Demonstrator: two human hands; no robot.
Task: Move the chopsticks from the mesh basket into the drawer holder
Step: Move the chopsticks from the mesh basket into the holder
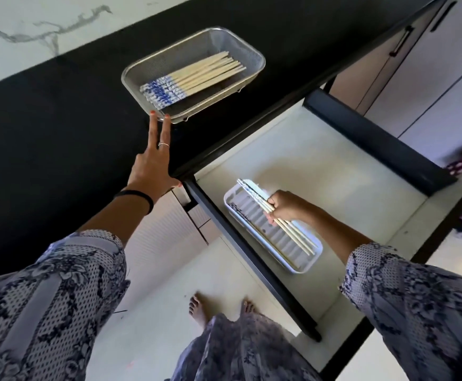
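Observation:
A metal mesh basket (247,52) sits on the black counter and holds several pale chopsticks (197,75) with blue-and-white patterned ends. My left hand (153,163) lies flat on the counter, two fingertips touching the basket's near rim, holding nothing. Down in the open drawer lies a white ribbed holder (301,266). My right hand (286,206) hovers over that holder, shut on a small bunch of chopsticks (295,235) that lie along its length. A few chopsticks (245,220) rest along the holder's left side.
The black counter (59,127) spans the left. The open drawer (320,160) has dark side walls (375,138) and a pale floor. Cabinet doors with black handles (401,41) stand at upper right. My bare feet (197,309) are on the floor below.

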